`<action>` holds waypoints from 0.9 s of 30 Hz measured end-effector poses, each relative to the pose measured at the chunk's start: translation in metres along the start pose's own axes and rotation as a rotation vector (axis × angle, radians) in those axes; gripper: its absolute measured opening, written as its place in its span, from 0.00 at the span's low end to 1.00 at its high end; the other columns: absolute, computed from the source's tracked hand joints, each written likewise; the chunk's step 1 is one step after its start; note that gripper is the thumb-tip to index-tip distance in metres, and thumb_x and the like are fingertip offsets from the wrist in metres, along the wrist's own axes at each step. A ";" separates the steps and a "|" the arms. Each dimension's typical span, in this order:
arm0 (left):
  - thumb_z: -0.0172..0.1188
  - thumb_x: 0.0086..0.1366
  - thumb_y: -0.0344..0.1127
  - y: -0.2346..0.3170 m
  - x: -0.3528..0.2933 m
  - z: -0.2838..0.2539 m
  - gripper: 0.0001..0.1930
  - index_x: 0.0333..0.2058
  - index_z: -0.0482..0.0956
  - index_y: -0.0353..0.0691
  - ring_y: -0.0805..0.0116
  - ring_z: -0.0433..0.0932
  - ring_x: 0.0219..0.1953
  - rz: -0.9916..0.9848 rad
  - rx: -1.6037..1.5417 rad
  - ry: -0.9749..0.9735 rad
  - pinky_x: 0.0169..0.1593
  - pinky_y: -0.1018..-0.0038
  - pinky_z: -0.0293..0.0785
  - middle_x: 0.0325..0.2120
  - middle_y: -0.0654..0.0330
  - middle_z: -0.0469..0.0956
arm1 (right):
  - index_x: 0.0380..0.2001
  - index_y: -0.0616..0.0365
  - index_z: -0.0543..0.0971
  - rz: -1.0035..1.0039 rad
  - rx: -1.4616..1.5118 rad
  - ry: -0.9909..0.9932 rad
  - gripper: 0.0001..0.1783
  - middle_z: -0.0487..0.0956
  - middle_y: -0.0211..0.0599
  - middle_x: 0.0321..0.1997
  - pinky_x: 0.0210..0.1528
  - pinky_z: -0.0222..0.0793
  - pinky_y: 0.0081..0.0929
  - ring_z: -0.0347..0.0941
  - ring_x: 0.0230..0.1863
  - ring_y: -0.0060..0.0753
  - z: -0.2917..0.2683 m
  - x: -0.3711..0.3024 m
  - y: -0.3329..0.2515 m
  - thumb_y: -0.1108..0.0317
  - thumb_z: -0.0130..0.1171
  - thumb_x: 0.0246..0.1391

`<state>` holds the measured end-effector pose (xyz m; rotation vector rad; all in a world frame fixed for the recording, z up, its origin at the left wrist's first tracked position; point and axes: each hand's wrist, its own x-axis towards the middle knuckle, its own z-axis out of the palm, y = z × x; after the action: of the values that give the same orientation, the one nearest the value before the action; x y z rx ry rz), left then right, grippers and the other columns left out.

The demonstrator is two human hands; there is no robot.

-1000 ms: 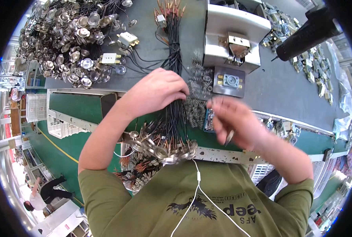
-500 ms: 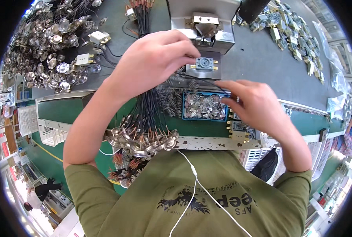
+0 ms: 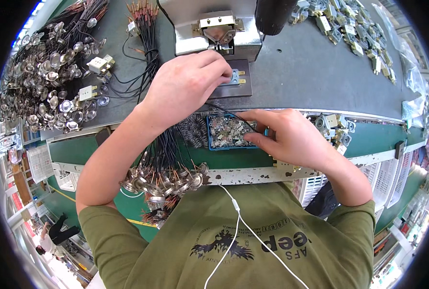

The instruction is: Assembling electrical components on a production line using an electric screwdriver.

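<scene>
My left hand [image 3: 188, 84] reaches over a small dark metal plate [image 3: 241, 91]. Its closed fingertips grip a grey terminal block [image 3: 235, 77] with two brass tabs pointing right, lying on that plate; the fingers cover the block's left part. Lower and to the right, my right hand [image 3: 294, 137] pinches a thin black wire [image 3: 223, 108] between thumb and forefinger. That wire runs left toward the space under my left hand, where its far end is hidden.
Beyond the plate stands a metal press [image 3: 190, 39]. A blue tray [image 3: 233, 148] holds small metal pieces. Black wires with round metal caps [image 3: 164, 180] hang at the bench edge; more caps [image 3: 55, 79] pile at left. Grey blocks [image 3: 356, 33] heap at far right.
The view has shifted, so the bench sits further left. My left fingers now cover the terminal block's left part, which showed whole before. My right hand still pinches the wire.
</scene>
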<state>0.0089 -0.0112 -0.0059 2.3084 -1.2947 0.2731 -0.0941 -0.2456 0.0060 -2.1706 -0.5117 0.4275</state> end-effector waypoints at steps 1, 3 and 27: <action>0.67 0.60 0.32 0.000 -0.002 0.001 0.06 0.35 0.80 0.41 0.61 0.82 0.35 -0.039 -0.008 -0.013 0.39 0.67 0.79 0.32 0.63 0.80 | 0.57 0.56 0.80 -0.007 0.007 -0.012 0.23 0.84 0.43 0.29 0.33 0.76 0.36 0.81 0.28 0.45 -0.001 0.000 -0.001 0.68 0.68 0.57; 0.68 0.61 0.32 0.000 -0.004 0.001 0.06 0.35 0.80 0.41 0.61 0.82 0.35 -0.077 -0.018 -0.024 0.39 0.67 0.79 0.33 0.63 0.80 | 0.57 0.56 0.80 0.007 -0.004 -0.028 0.23 0.84 0.43 0.30 0.33 0.76 0.37 0.81 0.29 0.46 -0.004 0.001 -0.006 0.69 0.68 0.57; 0.64 0.66 0.38 0.023 -0.032 -0.038 0.10 0.41 0.82 0.40 0.55 0.83 0.36 -0.095 -0.102 -0.070 0.39 0.62 0.80 0.30 0.57 0.82 | 0.62 0.63 0.75 0.098 0.297 0.336 0.26 0.85 0.41 0.49 0.52 0.78 0.23 0.83 0.47 0.23 -0.011 0.006 -0.007 0.78 0.67 0.60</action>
<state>-0.0254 0.0216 0.0211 2.3028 -1.1990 0.0926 -0.0851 -0.2458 0.0168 -1.9300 -0.1448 0.1709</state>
